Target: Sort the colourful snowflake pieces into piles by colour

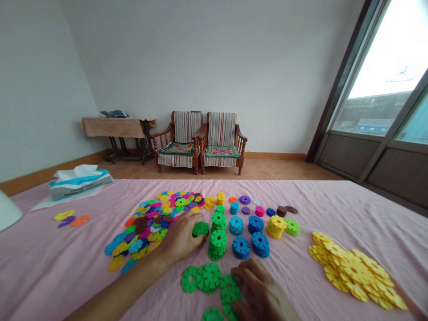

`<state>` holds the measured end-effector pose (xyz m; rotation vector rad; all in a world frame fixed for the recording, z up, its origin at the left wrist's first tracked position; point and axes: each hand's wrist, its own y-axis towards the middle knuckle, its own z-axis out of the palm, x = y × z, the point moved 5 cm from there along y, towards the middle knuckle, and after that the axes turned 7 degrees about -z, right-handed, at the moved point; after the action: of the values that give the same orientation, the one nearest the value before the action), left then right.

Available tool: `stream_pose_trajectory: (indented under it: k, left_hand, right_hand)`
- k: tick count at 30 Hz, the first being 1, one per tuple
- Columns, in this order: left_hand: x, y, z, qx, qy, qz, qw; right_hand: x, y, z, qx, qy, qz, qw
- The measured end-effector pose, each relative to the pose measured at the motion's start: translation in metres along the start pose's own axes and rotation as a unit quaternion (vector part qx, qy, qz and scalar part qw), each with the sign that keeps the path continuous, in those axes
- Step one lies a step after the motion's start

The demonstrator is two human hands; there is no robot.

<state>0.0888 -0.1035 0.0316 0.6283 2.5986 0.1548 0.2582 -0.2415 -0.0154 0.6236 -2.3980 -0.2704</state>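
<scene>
Your surface [83,267], draped in pink cloth, carries everything; take the nearest bright-green stack of notched round plastic discs [217,247] as the clock's centre. The mixed pile of multicoloured flower-shaped plastic discs [150,220] spreads between nine and ten o'clock, and the heap of yellow notched plastic discs [357,269] lies well off near three.

Your left hand [180,236] is beside that stack at nine to ten, its fingers apparently pinching a dark-green notched plastic disc [200,229]. Your right hand [262,285] is at four, fingers curled onto the loose bright-green notched plastic discs [211,276] around six; whether they grip one, I can't tell.

The step looks like gathering discs by colour. Hold discs by their rims, square the edges before stacking, lower straight down, and lift your wrist clear of the royal-blue disc stack [241,247] at three.
</scene>
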Motion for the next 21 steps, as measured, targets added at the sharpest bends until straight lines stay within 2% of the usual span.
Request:
stream_pose_trajectory:
  k: [5, 7, 11, 15, 21]
  left_hand:
    - [0.006, -0.024, -0.018, -0.046, -0.042, -0.011, 0.998]
    - [0.008, -0.035, -0.019, -0.045, -0.061, -0.025, 0.997]
    - [0.011, -0.053, -0.012, -0.024, -0.082, -0.049, 0.995]
    - [0.009, -0.063, -0.004, 0.022, -0.094, -0.042, 0.994]
    - [0.0, -0.069, -0.006, 0.155, -0.076, -0.016, 0.985]
  right_hand:
    - [-0.002, 0.004, 0.011, 0.017, -0.02, -0.029, 0.999]
    - [-0.002, 0.005, 0.017, 0.026, -0.026, -0.034, 0.999]
    - [-0.002, 0.006, 0.024, 0.031, -0.043, -0.001, 0.999]
    - [0.001, 0.006, 0.023, 0.041, -0.04, 0.022, 0.998]
    - [0.003, 0.002, 0.008, 0.07, -0.062, 0.063, 0.994]
